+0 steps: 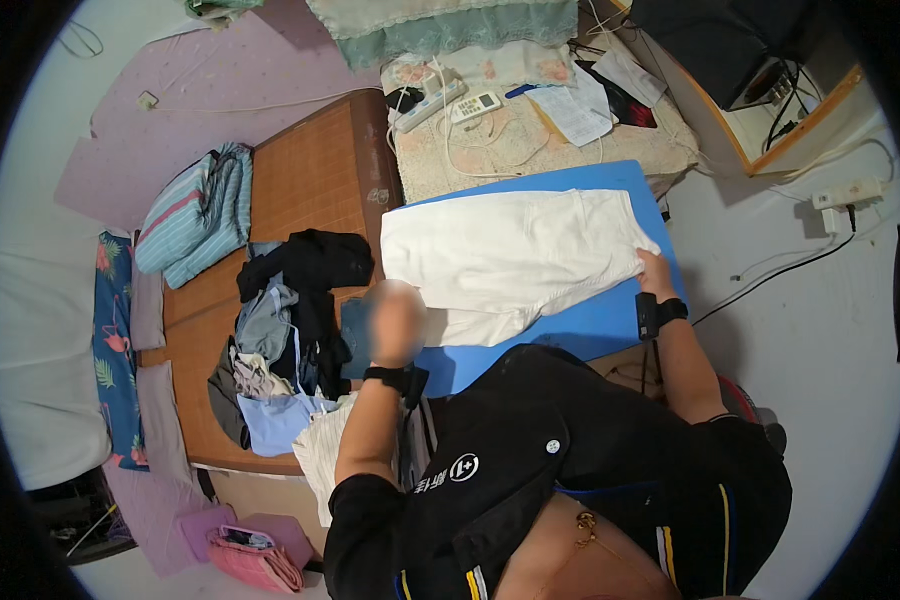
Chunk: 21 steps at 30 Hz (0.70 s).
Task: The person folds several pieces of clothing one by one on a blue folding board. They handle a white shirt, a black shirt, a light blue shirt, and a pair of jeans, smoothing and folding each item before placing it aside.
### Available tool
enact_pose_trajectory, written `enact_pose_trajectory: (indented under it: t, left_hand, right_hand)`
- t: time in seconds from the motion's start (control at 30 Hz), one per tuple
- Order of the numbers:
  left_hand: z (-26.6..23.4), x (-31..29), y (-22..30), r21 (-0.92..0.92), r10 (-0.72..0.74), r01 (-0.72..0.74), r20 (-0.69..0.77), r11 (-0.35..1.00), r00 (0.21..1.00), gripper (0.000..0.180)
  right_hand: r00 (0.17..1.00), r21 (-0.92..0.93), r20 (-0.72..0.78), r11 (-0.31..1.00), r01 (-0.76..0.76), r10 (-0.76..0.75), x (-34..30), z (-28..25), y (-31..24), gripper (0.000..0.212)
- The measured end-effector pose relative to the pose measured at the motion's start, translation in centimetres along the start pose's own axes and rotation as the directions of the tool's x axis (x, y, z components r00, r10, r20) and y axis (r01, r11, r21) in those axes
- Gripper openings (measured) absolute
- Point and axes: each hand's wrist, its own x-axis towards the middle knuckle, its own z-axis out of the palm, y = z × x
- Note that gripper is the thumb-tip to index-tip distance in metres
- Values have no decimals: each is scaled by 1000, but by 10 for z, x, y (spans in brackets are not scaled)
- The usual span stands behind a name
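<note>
White trousers [510,250], apparently folded lengthwise, lie across a blue board [590,340] in front of me. My right hand [655,275] pinches their near right corner, with the fingers closed on the cloth. At the opposite end, my left hand [397,320] is over the near left edge of the trousers. A blur covers it, so its fingers cannot be made out. A dark blue folded cloth [355,345] lies beside that hand on the left. Both wrists wear black bands.
On the brown bed mat [310,150] are a heap of clothes [290,330] and a striped blue quilt [200,215]. Behind the board, a cloth-covered table [425,165] bears a remote control [474,107], a power strip [430,105] and papers [575,110]. A pink bundle [255,560] sits lower left.
</note>
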Motion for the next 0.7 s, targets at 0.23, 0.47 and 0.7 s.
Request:
enact_pose_trajectory:
  t: [0.23,0.47,0.7]
  left_hand:
    - [-37,-37,47,-82,-52,90,390,993,920,30]
    - [-6,-67,45,-201,120,-93,123,975,985,21]
    - [11,-81,28,-153,-117,128,79,980,990,31]
  right_hand:
    - [888,-781,298,445,437,-349,13,-39,8,35]
    - [997,-11,-1,997,-73,73,4,-6,16,35]
    - [983,-254,-118,952,-170,144,-25,-13,-2,37]
